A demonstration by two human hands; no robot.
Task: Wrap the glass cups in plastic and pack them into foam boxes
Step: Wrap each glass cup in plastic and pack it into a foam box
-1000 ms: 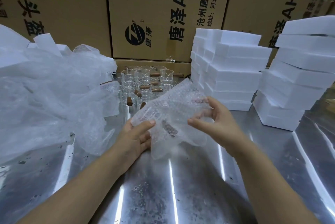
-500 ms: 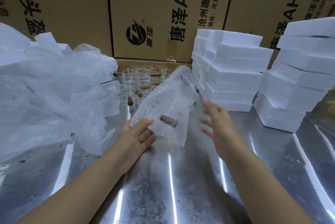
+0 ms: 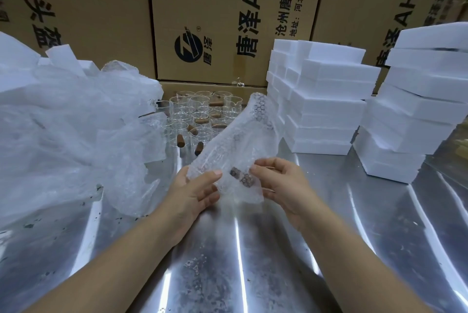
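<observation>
A glass cup with a brown wooden handle lies inside a sheet of bubble wrap [image 3: 235, 145] held above the metal table. My left hand [image 3: 195, 191] grips the bundle's lower left side, thumb on top. On its lower right side my right hand [image 3: 281, 186] pinches the wrap beside the handle [image 3: 240, 177]. The sheet's far end stands up, curled. Behind it stand several bare glass cups [image 3: 200, 115] with brown handles. Two stacks of white foam boxes [image 3: 321, 100] [image 3: 415, 100] rise at the right.
A big heap of bubble wrap sheets [image 3: 65, 130] covers the table's left side, with foam pieces [image 3: 63, 57] behind it. Brown cardboard cartons [image 3: 215, 16] wall off the back. The shiny metal table [image 3: 240, 262] stretches toward me between my forearms.
My right hand let go of the wrap, swung out to the right, and has come back to grip the bundle's right side. The sheet now curls more tightly round the cup.
</observation>
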